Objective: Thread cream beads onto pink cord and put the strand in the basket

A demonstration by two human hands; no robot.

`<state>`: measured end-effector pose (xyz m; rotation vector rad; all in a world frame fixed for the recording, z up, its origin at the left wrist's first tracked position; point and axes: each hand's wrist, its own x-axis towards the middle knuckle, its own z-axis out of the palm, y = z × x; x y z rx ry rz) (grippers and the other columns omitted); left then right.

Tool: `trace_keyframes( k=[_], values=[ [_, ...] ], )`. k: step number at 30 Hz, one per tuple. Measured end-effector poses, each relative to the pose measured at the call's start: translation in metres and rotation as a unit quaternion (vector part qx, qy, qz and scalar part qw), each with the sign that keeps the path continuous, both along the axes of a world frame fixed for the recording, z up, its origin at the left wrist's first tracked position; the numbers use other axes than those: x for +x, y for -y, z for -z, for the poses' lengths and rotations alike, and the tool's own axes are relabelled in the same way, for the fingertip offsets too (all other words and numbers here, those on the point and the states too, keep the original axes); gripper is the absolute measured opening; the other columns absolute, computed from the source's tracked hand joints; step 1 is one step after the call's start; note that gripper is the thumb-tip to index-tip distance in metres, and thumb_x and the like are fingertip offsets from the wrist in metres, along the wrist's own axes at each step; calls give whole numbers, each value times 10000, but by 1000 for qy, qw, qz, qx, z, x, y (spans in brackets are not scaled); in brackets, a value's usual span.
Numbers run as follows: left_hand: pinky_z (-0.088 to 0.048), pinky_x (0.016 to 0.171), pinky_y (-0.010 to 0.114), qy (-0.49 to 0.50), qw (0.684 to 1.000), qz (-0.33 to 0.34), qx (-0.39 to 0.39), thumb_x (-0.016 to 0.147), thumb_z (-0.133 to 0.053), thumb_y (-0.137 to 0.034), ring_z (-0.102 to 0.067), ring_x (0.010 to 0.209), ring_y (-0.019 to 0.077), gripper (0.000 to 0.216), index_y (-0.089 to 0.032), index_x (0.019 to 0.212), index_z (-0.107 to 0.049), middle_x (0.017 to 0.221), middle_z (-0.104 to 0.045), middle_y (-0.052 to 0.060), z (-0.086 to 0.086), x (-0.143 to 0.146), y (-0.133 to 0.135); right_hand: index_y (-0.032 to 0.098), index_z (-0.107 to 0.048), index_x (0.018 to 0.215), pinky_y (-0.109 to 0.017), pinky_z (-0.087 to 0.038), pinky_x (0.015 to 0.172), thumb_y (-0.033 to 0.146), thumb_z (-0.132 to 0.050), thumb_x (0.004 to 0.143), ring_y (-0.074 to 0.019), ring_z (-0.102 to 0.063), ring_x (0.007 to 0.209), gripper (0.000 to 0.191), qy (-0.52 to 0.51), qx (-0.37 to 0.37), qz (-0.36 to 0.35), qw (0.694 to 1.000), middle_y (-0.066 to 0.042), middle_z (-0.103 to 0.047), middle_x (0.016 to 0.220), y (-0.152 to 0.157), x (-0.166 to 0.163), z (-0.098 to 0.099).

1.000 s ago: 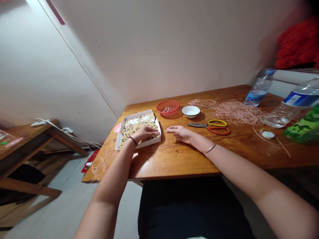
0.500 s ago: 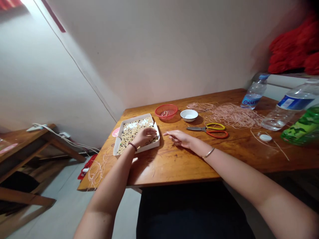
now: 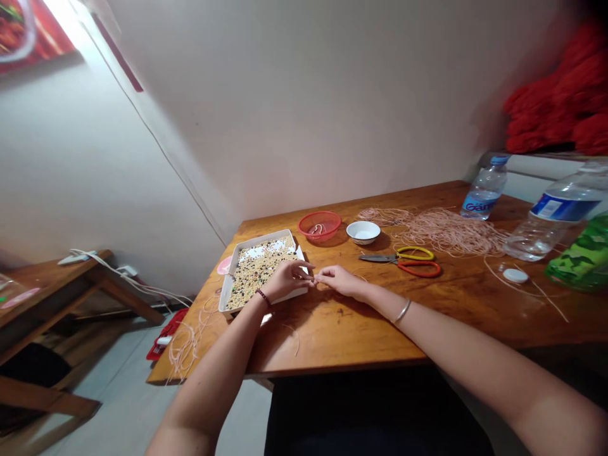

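My left hand (image 3: 286, 280), a dark bead bracelet at its wrist, reaches over the near right corner of a white tray (image 3: 229, 309) of small yellow and dark beads (image 3: 256, 272). Its thumb and fingers are pinched together at the tips. Fingertip to fingertip with it, my right hand (image 3: 341, 282) is also closed in a pinch, a silver bangle on that wrist. Whatever lies between the fingertips is too small to make out. A thin strand of cord (image 3: 361, 277) shows just behind the right hand.
Behind the hands are a red mesh basket (image 3: 320, 226), a white bowl (image 3: 363, 232) and scissors (image 3: 403, 260). A heap of pink cord (image 3: 456, 231) spreads at right, beside bottles (image 3: 484, 190) and a white cap (image 3: 515, 275). Loose cord (image 3: 185, 348) hangs near the left edge.
My left hand has moved right from above the beads to the tray's corner. The gap between the hands has closed, and their fingertips now meet. The view has shifted slightly.
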<state>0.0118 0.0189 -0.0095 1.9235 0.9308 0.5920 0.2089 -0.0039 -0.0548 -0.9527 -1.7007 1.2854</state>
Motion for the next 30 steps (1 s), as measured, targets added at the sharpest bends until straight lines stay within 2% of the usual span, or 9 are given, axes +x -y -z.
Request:
trace_keyframes(
  k=[6, 11, 19, 25, 30],
  values=[
    [-556, 687, 291, 15, 999, -18, 23, 621, -811, -372, -685, 716, 178, 620, -145, 1147, -572, 749, -688, 48, -2, 0, 2, 159, -577, 621, -229, -245, 498, 475, -601, 742, -93, -328, 512, 339, 27, 45, 91, 994, 33, -412, 533, -2, -2, 4],
    [-540, 662, 278, 14, 999, -2, 29, 643, -796, -353, -676, 710, 174, 644, -155, 1200, -540, 742, -675, 39, 2, -1, 2, 161, -585, 599, -226, -235, 495, 482, -648, 704, -88, -313, 508, 344, 61, 101, 147, 982, 44, -399, 523, -2, -4, 2],
    [-464, 564, 197, 10, 997, 3, 71, 655, -771, -321, -589, 617, 108, 470, -148, 1049, -582, 684, -610, -8, 5, 2, 3, 157, -587, 615, -216, -258, 515, 425, -634, 749, -89, -380, 531, 303, 125, 181, 156, 963, 37, -460, 540, 8, -4, -4],
    [-443, 557, 188, 23, 997, -1, 71, 654, -753, -281, -554, 602, 96, 482, -151, 1070, -547, 661, -573, -32, 2, 6, 8, 161, -575, 604, -217, -255, 509, 387, -634, 751, -86, -375, 518, 277, 138, 195, 174, 955, 43, -442, 525, 13, -4, -9],
    [-423, 544, 171, 21, 997, -4, 76, 659, -746, -261, -538, 588, 83, 426, -151, 1021, -550, 655, -564, -39, -1, 7, 10, 162, -565, 599, -217, -272, 526, 357, -637, 745, -90, -404, 536, 254, 139, 210, 170, 953, 33, -492, 550, 12, -3, -7]
  ],
)
